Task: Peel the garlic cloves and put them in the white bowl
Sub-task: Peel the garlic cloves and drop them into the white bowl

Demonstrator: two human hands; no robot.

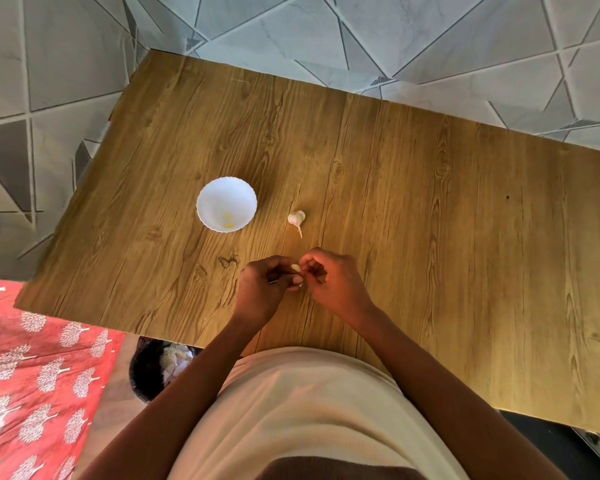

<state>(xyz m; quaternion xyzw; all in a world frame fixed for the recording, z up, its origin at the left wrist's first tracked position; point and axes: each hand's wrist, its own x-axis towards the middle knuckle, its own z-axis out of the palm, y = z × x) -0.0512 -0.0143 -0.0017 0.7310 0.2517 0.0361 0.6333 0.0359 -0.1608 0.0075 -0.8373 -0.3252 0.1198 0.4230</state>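
Wooden table (413, 209), filling the middle of the frame from upper left to lower right. Bowl (226, 204), white with a fluted rim, standing left of centre; two small yellowish peeled cloves (228, 220) lie inside it near the lower wall. Garlic bulb (296, 217), partly broken down and with a thin stem pointing toward the bottom of the frame, lying on the table just right of the bowl, apart from it. Left hand (262, 289) and right hand (333, 280), brought together just below the bulb at frame centre, fingers of both curled in and pinching one pale clove (295, 267) between them (how much skin remains on it is too small to tell). Both bare forearms run down to the lower edge of the frame on either side of a cream garment. Bin (153, 372), dark and round with pale scraps inside, at lower left beneath the table edge. Red patterned cloth (32, 368), lower left corner. Grey geometric tiled floor (395, 39), across the top.
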